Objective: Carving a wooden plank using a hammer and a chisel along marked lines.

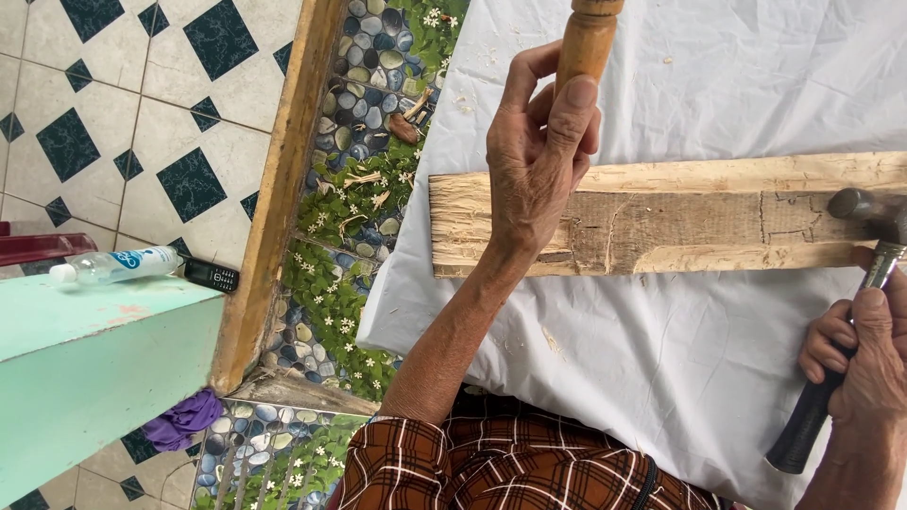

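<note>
Left hand [537,156] on wooden-handled chisel [586,42], right hand [864,354] gripping hammer [846,312], over plank [680,215].

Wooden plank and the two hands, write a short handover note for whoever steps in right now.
Left hand: shut on the wooden tool handle, held upright over the plank.
Right hand: shut on the hammer, its head just above the plank's right end.
Plank lies across the white cloth; its surface is rough, with marked lines and cut areas.
Done: some wood is removed, chips lie about.
Left: the marked outline on the right looks uncut.
</note>
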